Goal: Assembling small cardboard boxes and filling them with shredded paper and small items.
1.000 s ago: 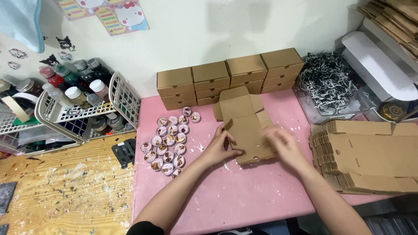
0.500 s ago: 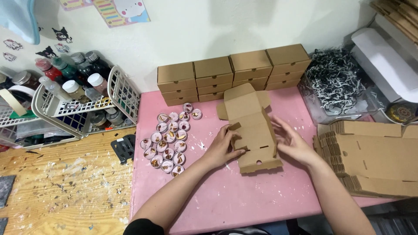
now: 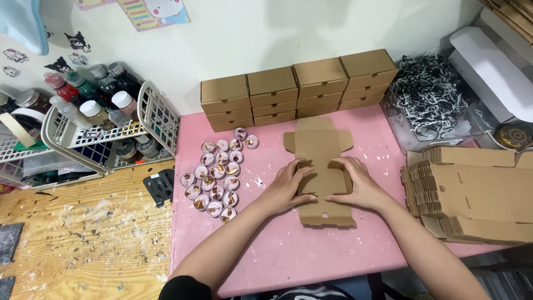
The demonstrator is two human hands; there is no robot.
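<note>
A flat brown cardboard box blank [image 3: 322, 145] lies on the pink table [image 3: 277, 250], its long axis pointing away from me. My left hand [image 3: 288, 186] presses on its left side flap and my right hand [image 3: 355, 186] on its right side flap, folding both flaps inward over the middle panel. Fingertips of both hands rest on the cardboard.
Stacked finished brown boxes [image 3: 300, 89] line the wall. Several small round clear containers [image 3: 216, 172] sit left of the blank. A pile of flat blanks [image 3: 472, 194] lies right. Shredded black-and-white paper [image 3: 427, 94] fills a clear bin. A white wire basket with bottles [image 3: 100, 128] stands left.
The blank was tilted and partly lifted; now it lies straight and flat on the table, with both hands pressing its side flaps inward.
</note>
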